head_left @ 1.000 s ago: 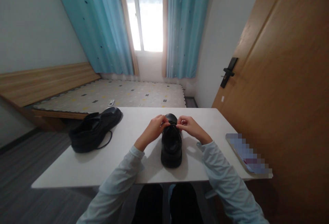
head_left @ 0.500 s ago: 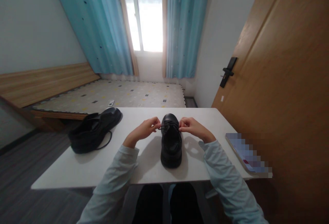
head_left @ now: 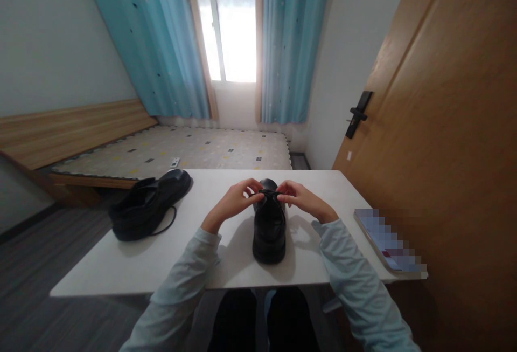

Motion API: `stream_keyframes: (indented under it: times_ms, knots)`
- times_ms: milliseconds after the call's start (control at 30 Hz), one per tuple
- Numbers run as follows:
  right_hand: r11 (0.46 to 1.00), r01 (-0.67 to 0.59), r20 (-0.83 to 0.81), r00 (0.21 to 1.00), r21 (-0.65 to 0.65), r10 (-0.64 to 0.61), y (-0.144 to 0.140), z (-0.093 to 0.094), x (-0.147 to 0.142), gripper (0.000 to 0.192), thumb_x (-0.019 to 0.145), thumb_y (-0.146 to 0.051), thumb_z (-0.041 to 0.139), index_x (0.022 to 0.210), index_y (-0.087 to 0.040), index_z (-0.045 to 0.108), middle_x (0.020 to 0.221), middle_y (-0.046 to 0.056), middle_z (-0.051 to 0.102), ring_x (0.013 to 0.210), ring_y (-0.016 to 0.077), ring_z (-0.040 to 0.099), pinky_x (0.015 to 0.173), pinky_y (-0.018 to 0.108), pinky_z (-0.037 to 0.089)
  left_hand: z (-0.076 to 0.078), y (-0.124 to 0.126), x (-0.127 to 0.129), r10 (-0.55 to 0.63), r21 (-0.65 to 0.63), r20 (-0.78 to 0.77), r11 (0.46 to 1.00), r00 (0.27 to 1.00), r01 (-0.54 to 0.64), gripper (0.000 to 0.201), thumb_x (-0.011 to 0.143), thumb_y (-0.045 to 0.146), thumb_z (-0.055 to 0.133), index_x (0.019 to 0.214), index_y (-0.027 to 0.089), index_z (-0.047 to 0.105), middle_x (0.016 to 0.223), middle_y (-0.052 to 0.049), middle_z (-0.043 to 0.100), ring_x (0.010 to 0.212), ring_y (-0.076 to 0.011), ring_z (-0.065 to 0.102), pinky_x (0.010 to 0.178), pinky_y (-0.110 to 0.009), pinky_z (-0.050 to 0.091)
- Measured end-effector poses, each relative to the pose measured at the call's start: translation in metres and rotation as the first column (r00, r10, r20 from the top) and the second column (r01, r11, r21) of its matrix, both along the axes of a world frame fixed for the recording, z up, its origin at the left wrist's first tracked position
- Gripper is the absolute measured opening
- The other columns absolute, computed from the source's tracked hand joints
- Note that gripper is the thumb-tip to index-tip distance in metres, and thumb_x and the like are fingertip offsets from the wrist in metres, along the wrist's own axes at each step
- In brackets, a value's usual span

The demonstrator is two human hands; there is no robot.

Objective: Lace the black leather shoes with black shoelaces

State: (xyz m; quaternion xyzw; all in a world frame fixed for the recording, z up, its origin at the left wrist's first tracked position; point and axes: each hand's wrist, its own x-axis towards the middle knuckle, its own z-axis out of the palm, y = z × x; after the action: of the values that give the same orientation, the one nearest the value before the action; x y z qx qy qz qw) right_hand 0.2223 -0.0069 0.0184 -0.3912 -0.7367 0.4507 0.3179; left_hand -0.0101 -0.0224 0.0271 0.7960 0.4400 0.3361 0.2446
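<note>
Hands (head_left: 234,204) closer, pinching laces (head_left: 269,194), vs. 0.5s ago

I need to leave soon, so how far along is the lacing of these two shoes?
Done: nothing looks finished. In hand: the left hand and right hand pinch the laces over the middle shoe, standing upright on the table; whether a knot is formed is too small to tell. Left: the other shoe lies untouched at the table's left, one lace trailing loose.

Head-worn view, forward and downward
</note>
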Motion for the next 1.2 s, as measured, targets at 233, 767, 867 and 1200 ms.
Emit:
stream_keyframes:
  times_ms: [233,767,867,1200]
  knots:
    - [0.985,0.168,-0.005,0.986,0.044,-0.168,0.009,-0.006,-0.020,0.040,0.077,-0.057,0.057,0.074,-0.017,0.053,0.063,-0.002,0.053,0.054,0.0105,0.048,0.049,0.024,0.037,0.007,-0.008,0.019,0.129,0.193,-0.160,0.976,0.979,-0.097,0.020,0.083,0.033,0.059,0.094,0.020,0.069,0.088,-0.004,0.059,0.075,-0.0149,0.059,0.074,-0.028,0.048]
    - [0.983,0.102,-0.065,0.991,-0.149,-0.113,0.003,0.003,-0.025,0.026,0.064,-0.037,0.068,0.062,-0.017,0.052,0.055,-0.004,0.049,0.055,0.0098,0.046,0.050,0.023,0.033,0.017,-0.017,0.031,0.231,0.147,-0.259,0.969,0.938,-0.198,0.008,0.084,0.022,0.057,0.081,0.016,0.062,0.088,-0.006,0.062,0.080,-0.0180,0.061,0.074,-0.029,0.047]
    - [0.974,0.105,-0.135,0.982,-0.201,-0.134,0.001,0.002,-0.022,0.024,0.063,-0.033,0.069,0.060,-0.016,0.052,0.057,-0.004,0.051,0.055,0.0095,0.048,0.053,0.023,0.036,0.011,-0.014,0.024,0.197,0.097,-0.206,0.979,0.958,-0.181,0.007,0.084,0.020,0.056,0.079,0.016,0.059,0.084,-0.005,0.062,0.081,-0.0182,0.060,0.076,-0.029,0.046]
    - [0.935,0.110,-0.272,0.939,-0.338,-0.209,-0.002,-0.006,-0.012,0.019,0.058,-0.022,0.068,0.054,-0.016,0.050,0.058,-0.002,0.057,0.058,0.0099,0.052,0.060,0.025,0.042,-0.007,-0.008,0.011,0.184,0.018,-0.091,0.983,0.979,-0.184,0.013,0.085,0.024,0.049,0.075,0.017,0.053,0.081,-0.005,0.060,0.077,-0.0172,0.058,0.071,-0.031,0.048]
